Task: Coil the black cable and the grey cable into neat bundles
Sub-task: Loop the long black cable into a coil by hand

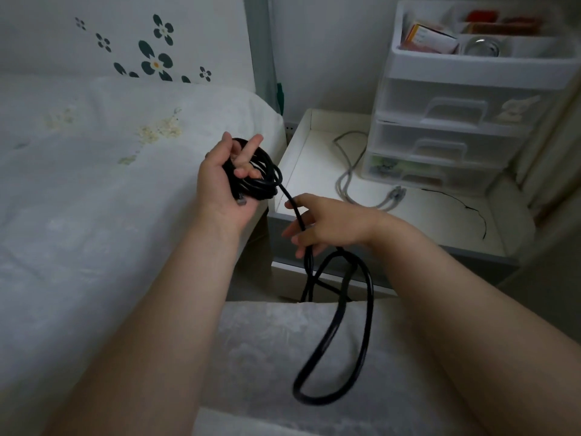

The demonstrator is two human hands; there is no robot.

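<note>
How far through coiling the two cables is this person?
Partly done: several loops of the black cable sit gathered in the left hand. In hand: the right hand feeds the loose length, which hangs in a long loop. Left: that slack, then the grey cable, lying uncoiled on the white table.

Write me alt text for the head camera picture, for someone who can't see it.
A person's left hand holds a partly wound coil of black cable while the right hand guides the loose length, which hangs in a loop toward the lap. A grey cable lies uncoiled on a white bedside table, beside a plastic drawer unit; a bed is on the left.
</note>
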